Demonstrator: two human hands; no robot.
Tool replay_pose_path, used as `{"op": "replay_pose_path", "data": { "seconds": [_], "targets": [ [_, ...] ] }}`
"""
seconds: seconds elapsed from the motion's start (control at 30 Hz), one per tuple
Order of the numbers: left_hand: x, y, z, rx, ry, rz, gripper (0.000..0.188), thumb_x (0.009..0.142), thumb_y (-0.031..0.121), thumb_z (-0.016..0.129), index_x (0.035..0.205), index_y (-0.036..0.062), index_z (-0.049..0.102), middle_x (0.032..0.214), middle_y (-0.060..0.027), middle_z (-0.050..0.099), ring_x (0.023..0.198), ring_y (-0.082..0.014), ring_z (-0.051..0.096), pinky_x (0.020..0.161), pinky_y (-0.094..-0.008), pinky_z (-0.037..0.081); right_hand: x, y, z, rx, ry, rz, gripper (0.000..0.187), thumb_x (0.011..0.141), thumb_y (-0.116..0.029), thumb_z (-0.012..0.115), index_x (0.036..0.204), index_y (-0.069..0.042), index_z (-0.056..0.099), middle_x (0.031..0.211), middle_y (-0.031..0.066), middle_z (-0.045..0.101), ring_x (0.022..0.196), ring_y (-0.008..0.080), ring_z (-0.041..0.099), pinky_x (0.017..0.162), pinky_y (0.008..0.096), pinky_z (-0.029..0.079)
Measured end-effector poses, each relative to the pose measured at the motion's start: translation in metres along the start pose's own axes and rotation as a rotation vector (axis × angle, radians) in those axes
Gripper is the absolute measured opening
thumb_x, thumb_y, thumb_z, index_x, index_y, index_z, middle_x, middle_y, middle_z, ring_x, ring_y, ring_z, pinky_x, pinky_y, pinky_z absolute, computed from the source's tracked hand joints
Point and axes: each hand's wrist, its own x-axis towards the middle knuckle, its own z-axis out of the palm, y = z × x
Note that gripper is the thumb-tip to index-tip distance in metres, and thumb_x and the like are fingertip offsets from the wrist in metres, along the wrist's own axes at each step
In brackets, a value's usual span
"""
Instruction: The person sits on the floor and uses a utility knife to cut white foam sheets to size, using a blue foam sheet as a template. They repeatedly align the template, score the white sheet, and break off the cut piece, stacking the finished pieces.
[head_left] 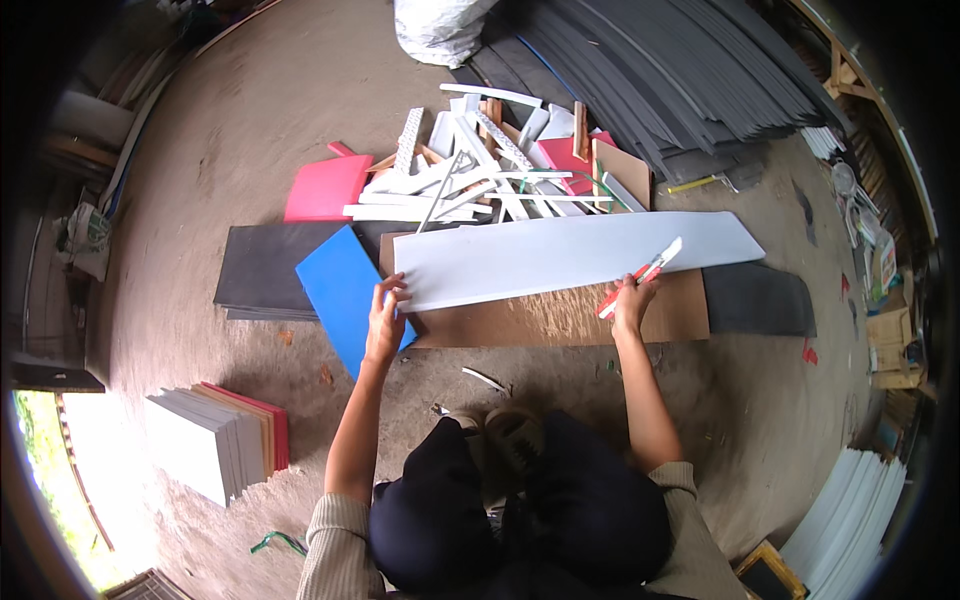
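A long white foam sheet [560, 255] lies on a brown board [560, 320] on the concrete floor. My left hand [386, 310] presses on the sheet's left end, fingers spread, next to a blue sheet [345, 290]. My right hand [632, 298] grips a red and white utility knife [645, 272], its tip resting on the white sheet near the lower edge at the right.
A heap of white offcuts [470, 180] and pink pieces [325, 188] lies beyond the sheet. Dark grey sheets [660, 70] are stacked at the back right, a dark mat [265, 270] at the left. A stack of cut panels [215, 440] stands at the lower left, white sheets [850, 520] at the lower right.
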Motion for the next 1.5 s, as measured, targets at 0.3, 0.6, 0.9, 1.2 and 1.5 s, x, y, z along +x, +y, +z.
{"op": "replay_pose_path", "data": {
  "seconds": [0.3, 0.6, 0.9, 1.2, 1.5],
  "targets": [
    [-0.061, -0.028, -0.014, 0.229, -0.024, -0.297, 0.038, 0.059, -0.019, 0.046, 0.089, 0.0036, 0.048, 0.107, -0.0143, 0.045, 0.113, -0.0336, 0.042, 0.102, -0.0502, 0.025, -0.054, 0.013, 0.077, -0.841, -0.527, -0.617, 0.031, 0.084, -0.007, 0.047, 0.114, -0.003, 0.043, 0.095, 0.0196, 0.049, 0.087, 0.0353, 0.051, 0.074, 0.0430, 0.042],
    [-0.138, -0.047, -0.031, 0.185, 0.498, -1.071, 0.048, 0.076, 0.009, 0.065, 0.114, 0.0010, 0.037, 0.116, -0.0142, 0.039, 0.109, -0.0266, 0.039, 0.091, -0.0368, 0.033, -0.085, 0.044, 0.128, -1.156, -0.494, -0.989, 0.045, 0.082, -0.022, 0.056, 0.122, -0.007, 0.043, 0.103, 0.0133, 0.044, 0.095, 0.0280, 0.044, 0.078, 0.0410, 0.039],
    [-0.104, -0.035, -0.122, -0.374, 1.219, -0.924, 0.045, 0.083, 0.034, 0.060, 0.110, 0.0007, 0.045, 0.097, -0.0063, 0.054, 0.087, -0.0149, 0.052, 0.069, -0.0267, 0.046, -0.073, 0.057, 0.123, -1.206, -0.350, -1.017, 0.036, 0.085, -0.024, 0.054, 0.119, -0.014, 0.047, 0.104, 0.0091, 0.046, 0.094, 0.0257, 0.044, 0.077, 0.0395, 0.036],
    [-0.037, -0.063, -0.163, -0.465, 0.861, -1.073, 0.034, 0.084, 0.033, 0.058, 0.102, 0.0040, 0.058, 0.096, -0.0062, 0.058, 0.094, -0.0149, 0.052, 0.084, -0.0283, 0.040, 0.026, 0.065, 0.055, -1.350, 0.022, -0.702, 0.036, 0.084, -0.026, 0.054, 0.118, -0.016, 0.048, 0.107, 0.0100, 0.047, 0.100, 0.0271, 0.045, 0.081, 0.0414, 0.037],
    [-0.001, -0.090, -0.028, -0.526, 0.234, -1.067, 0.038, 0.084, 0.034, 0.058, 0.098, -0.0001, 0.057, 0.079, -0.0028, 0.060, 0.068, -0.0081, 0.053, 0.064, -0.0240, 0.044, 0.021, 0.061, 0.049, -1.264, 0.000, -0.732, 0.044, 0.085, -0.029, 0.052, 0.124, -0.010, 0.043, 0.111, 0.0161, 0.041, 0.106, 0.0313, 0.038, 0.088, 0.0430, 0.032]
  ]
}}
